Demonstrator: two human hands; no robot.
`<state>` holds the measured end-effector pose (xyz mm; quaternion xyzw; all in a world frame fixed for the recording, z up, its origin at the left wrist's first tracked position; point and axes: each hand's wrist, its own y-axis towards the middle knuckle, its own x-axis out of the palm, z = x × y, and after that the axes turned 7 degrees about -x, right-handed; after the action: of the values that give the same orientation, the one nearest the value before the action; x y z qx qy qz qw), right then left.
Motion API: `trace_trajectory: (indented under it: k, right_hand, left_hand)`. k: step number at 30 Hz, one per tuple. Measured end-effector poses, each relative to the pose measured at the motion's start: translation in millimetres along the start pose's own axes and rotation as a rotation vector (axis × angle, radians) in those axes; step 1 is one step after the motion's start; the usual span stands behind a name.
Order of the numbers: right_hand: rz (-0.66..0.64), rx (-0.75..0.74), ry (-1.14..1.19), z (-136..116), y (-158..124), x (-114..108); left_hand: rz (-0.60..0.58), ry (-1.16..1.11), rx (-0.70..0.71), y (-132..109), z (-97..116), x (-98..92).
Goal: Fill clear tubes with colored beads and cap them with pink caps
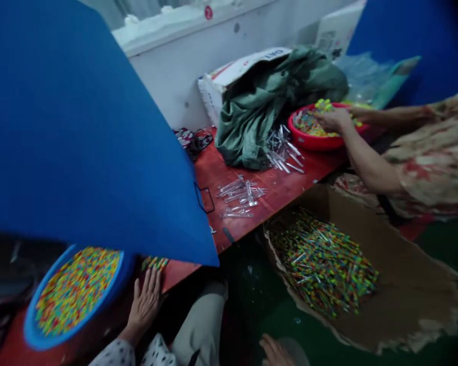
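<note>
Colourful beads (pixel 76 292) fill one blue bowl (pixel 31 325) on the red tabletop (pixel 209 175), just beside the left hand (pixel 145 300), its fingers (pixel 149 290) spread and released. The right hand (pixel 275 353) sits at the frame's edge, its grip impossible to tell. One blue sheet (pixel 80 127) blocks the view; two piles of clear tubes (pixel 240 195) lie beyond.

Workroom corner under dim, subdued light. A white-painted wall (pixel 168 86) ran behind the long red worktop (pixel 244 244), whose surface looked scuffed and worn. Above the wall lay a pale window ledge (pixel 168 31), marked by a small round red sticker (pixel 208 12). The floor (pixel 252 300) was dark green. A large blue panel (pixel 80 127) blocked the left of the view, and a second blue surface (pixel 404 35) filled the upper right.
</note>
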<state>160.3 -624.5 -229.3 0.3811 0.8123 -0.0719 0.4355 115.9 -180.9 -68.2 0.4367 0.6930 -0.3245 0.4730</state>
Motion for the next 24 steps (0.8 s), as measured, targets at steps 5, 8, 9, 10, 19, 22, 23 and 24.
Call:
trace_trajectory:
  k: [5,8,9,10,19,22,23,24]
  right_hand:
    - [-0.094,-0.11,0.037,6,-43,-48]
    - [-0.058,-0.138,-0.071,44,-45,-90]
    - [-0.096,-0.116,-0.089,58,-39,-102]
    - [-0.14,-0.122,-0.077,72,-31,-112]
    - [-0.1,0.002,-0.003,106,7,-130]
    - [-0.112,-0.014,0.015,105,3,-128]
    - [-0.118,-0.016,0.013,105,2,-127]
    - [-0.126,-0.011,0.007,105,1,-126]
  left_hand:
    - [-0.125,0.048,-0.493,-99,73,-37.3]
    - [-0.464,0.033,-0.545,-154,119,-48.2]
    - [-0.566,0.024,-0.541,-168,131,-50.4]
    - [-0.631,0.018,-0.535,-181,140,-52.2]
    - [-0.83,-0.022,-0.473,-258,164,-60.0]
    - [-0.839,-0.038,-0.507,-274,170,-58.2]
    - [-0.842,-0.05,-0.516,-277,172,-55.7]
    - [-0.845,-0.067,-0.523,-281,174,-52.1]
